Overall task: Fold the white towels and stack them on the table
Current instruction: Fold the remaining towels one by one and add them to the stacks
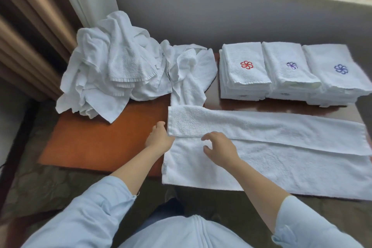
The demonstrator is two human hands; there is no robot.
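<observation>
1. White towel [281,163] lies on the table's [90,143] near right side; long axis left–right, far edge folded nearward.
2. Left hand [159,137] at fold's left end; fingertips hidden, grip undeterminable.
3. Right hand [220,147] above towel, fingers loosely curled, empty.

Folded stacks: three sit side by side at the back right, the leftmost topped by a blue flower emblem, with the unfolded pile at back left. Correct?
One slip: the head view shows the leftmost stack topped by a red flower emblem, not blue. The rest holds, including the unfolded pile at back left.
</observation>
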